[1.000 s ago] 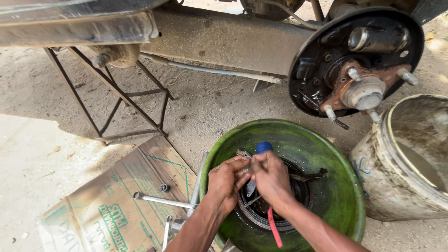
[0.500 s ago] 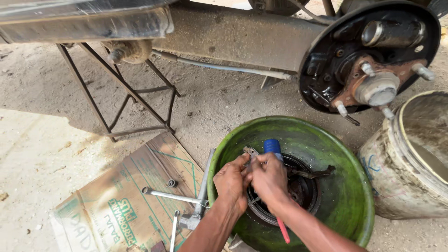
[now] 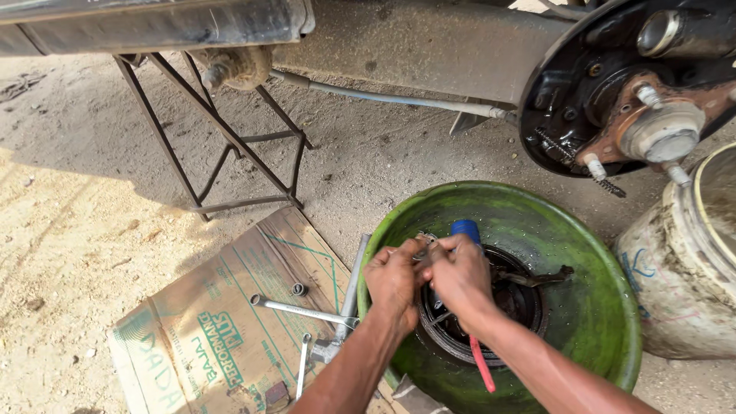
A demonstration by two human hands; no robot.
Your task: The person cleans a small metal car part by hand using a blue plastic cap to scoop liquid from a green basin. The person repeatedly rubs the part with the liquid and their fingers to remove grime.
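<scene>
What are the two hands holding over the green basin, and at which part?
Both the left hand and right hand pinch a small metal part between their fingertips; which part of it cannot be told.

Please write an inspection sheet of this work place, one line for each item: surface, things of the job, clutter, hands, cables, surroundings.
Surface: sandy ground, with a flattened cardboard sheet beside the basin.
Job's things: green basin holding a dark round brake part; a blue-tipped tool and a red handle by the hands.
Clutter: cross wrench and a small socket on the cardboard.
Hands: left hand and right hand close together over the basin, pinching a small metal piece; the grip itself is hidden.
Cables: thin metal line under the vehicle.
Surroundings: bare wheel hub, metal stand, dirty white bucket.
</scene>
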